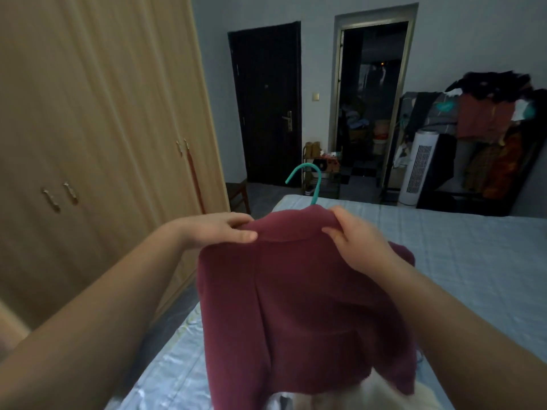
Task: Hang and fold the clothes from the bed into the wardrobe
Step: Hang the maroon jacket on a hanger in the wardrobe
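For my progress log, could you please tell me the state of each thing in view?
Maroon jacket: on the hanger, held up over the bed.
Teal hanger: inside the jacket, hook sticking out.
Left hand: pinching the collar.
Right hand: gripping the collar.
Wardrobe doors: closed.
Dark door: closed.

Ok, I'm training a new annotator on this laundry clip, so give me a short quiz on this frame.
1. True or false: the wardrobe doors are shut.
2. What sticks up out of the maroon garment at its collar? A) a teal hanger hook B) a white belt C) a black strap
3. Which hand or hands grip the collar?

Key: 1 true. 2 A. 3 both: the left hand and the right hand, one at each end of the collar.
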`<state>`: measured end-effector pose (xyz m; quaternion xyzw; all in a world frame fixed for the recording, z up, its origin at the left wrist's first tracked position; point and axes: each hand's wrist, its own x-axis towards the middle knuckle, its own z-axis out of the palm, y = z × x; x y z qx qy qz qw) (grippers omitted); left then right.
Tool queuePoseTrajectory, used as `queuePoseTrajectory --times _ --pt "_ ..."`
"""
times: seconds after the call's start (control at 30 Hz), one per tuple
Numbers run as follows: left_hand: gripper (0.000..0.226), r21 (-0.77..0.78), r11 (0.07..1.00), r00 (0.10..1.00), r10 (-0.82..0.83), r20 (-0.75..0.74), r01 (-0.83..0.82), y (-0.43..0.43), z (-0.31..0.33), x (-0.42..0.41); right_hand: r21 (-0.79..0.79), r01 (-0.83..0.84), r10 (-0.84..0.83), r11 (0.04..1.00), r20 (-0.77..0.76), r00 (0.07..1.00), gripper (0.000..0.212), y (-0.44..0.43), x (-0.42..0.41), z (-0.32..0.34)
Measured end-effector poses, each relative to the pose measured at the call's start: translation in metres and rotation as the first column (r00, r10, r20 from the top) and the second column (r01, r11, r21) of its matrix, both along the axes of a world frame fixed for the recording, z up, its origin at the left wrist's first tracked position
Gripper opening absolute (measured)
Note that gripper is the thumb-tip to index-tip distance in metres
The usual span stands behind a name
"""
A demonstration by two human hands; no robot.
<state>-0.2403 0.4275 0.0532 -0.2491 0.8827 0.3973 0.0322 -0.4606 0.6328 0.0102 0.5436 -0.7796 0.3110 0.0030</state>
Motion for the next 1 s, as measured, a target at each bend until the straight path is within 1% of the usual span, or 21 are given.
queuePoseTrajectory --times 0.07,0.1,0.13,0.2,0.23,0.27,0.3,0.33,0.37,0.4,0.47,0.5,0.53,0.57,0.6,0.67,0.77,0.8,0.9,0.97,1.0 --pt "0.061 0.195 0.981 0.997 0.032 -0.067 -0.018 -0.013 0.001 0.01 -0.056 -0.038 0.038 0.998 -0.009 0.999 0.018 0.003 -0.006 0.011" --pt "0.072 0.31 0.95 0.995 0.072 -0.062 -0.05 -0.018 -0.002 0.01 -0.088 -0.055 0.056 0.995 0.001 0.998 0.016 0.005 -0.009 0.016" --pt "0.079 0.364 0.927 0.995 0.101 -0.02 -0.087 -0.015 -0.002 0.01 -0.119 -0.071 0.074 0.99 0.02 0.997 0.015 0.006 -0.013 0.02" --pt "0.067 0.373 0.914 0.987 0.136 0.08 -0.156 -0.009 -0.005 -0.001 -0.173 -0.093 0.1 0.98 0.036 0.994 0.015 0.008 -0.018 0.027" --pt "0.057 0.352 0.914 0.978 0.205 0.029 -0.202 -0.011 -0.01 -0.01 -0.189 -0.088 0.096 0.978 0.033 0.995 0.017 0.007 -0.02 0.03" --pt "0.049 0.344 0.922 0.974 0.216 -0.076 -0.177 -0.014 -0.015 -0.011 -0.194 -0.08 0.088 0.978 0.029 0.996 0.017 0.006 -0.022 0.032" --pt "0.04 0.317 0.932 0.969 0.22 -0.113 -0.174 -0.017 -0.021 -0.012 -0.189 -0.072 0.079 0.979 0.03 0.996 0.017 0.005 -0.024 0.033" --pt "0.034 0.141 0.987 0.988 0.097 -0.122 -0.08 -0.011 -0.024 -0.005 -0.184 -0.065 0.072 0.981 0.031 0.997 0.018 0.005 -0.026 0.033" --pt "0.037 0.038 0.999 0.995 0.033 -0.094 -0.029 -0.007 -0.029 0.0 -0.172 -0.059 0.064 0.983 0.028 0.998 0.019 0.005 -0.027 0.032" --pt "0.044 0.074 0.997 0.995 0.039 -0.095 -0.032 -0.001 -0.029 -0.002 -0.155 -0.054 0.058 0.986 0.02 0.998 0.02 0.005 -0.029 0.03" --pt "0.07 0.238 0.967 0.97 0.145 -0.196 -0.096 0.005 -0.026 -0.011 -0.111 -0.054 0.056 0.992 0.016 0.998 0.02 0.008 -0.032 0.026" --pt "0.082 0.317 0.947 0.967 0.13 -0.219 -0.056 0.006 -0.024 -0.009 -0.085 -0.059 0.061 0.995 0.022 0.998 0.02 0.009 -0.034 0.024" --pt "0.085 0.407 0.913 0.97 0.114 -0.214 -0.018 0.006 -0.022 -0.005 -0.055 -0.07 0.071 0.996 0.033 0.997 0.021 0.01 -0.037 0.022" --pt "0.078 0.494 0.868 0.954 0.177 -0.241 -0.036 0.001 -0.02 -0.003 -0.023 -0.078 0.079 0.997 0.043 0.996 0.023 0.011 -0.039 0.02" --pt "0.072 0.516 0.855 0.942 0.21 -0.262 -0.047 -0.005 -0.018 -0.002 0.006 -0.087 0.087 0.996 0.052 0.995 0.025 0.011 -0.042 0.016" --pt "0.067 0.434 0.895 0.92 0.25 -0.301 -0.102 -0.009 -0.007 -0.001 0.076 -0.085 0.079 0.993 0.079 0.994 0.026 0.01 -0.046 0.008" --pt "0.02 0.35 0.927 0.882 0.274 -0.383 -0.136 0.006 0.003 -0.015 0.17 -0.101 0.081 0.98 0.119 0.99 0.017 0.003 -0.048 -0.002" --pt "0.016 0.286 0.947 0.868 0.264 -0.421 -0.149 0.011 0.002 -0.021 0.191 -0.12 0.097 0.974 0.126 0.987 0.015 0.0 -0.044 -0.003" --pt "0.022 -0.062 0.992 0.865 0.062 -0.499 -0.107 0.013 -0.016 -0.041 0.155 -0.186 0.164 0.97 0.146 0.976 0.007 -0.01 -0.03 -0.005" --pt "0.019 -0.267 0.963 0.909 -0.073 -0.41 -0.043 0.015 -0.025 -0.047 0.098 -0.172 0.161 0.98 0.109 0.981 0.001 -0.014 -0.026 -0.005" --pt "0.016 -0.318 0.948 0.932 -0.103 -0.349 -0.014 0.013 -0.029 -0.047 0.079 -0.148 0.141 0.986 0.087 0.986 0.001 -0.014 -0.027 -0.005"
